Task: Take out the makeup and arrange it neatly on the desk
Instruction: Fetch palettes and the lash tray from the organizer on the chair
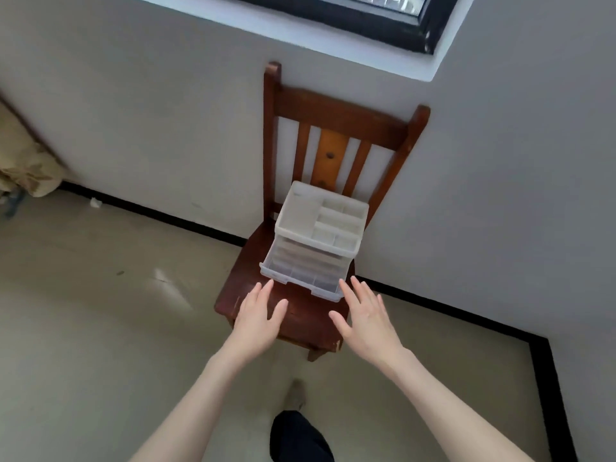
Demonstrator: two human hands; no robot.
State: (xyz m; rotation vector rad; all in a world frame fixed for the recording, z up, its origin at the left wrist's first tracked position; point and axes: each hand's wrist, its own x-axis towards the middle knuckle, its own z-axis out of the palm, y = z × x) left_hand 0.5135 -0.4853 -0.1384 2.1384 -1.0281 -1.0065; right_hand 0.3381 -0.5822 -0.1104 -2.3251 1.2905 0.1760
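Note:
A white, translucent plastic makeup organiser (pixel 316 238) stands on the seat of a dark wooden chair (pixel 300 315). Its top tray is split into several compartments that look empty, and clear drawers sit below; the bottom drawer (pixel 301 281) sticks out a little toward me. No makeup is plainly visible inside. My left hand (pixel 258 315) is stretched out with straight fingers just in front of the organiser's lower left corner, holding nothing. My right hand (pixel 365 316) is likewise spread with straight fingers just in front of the lower right corner, apart from the box.
The chair backs against a grey-white wall (pixel 166 111) under a dark-framed window (pixel 333 18). A beige tiled floor (pixel 100 328) with a black skirting line surrounds it. A patterned fabric (pixel 23 168) hangs at the left edge. My dark trouser leg (pixel 296 438) and a foot show below.

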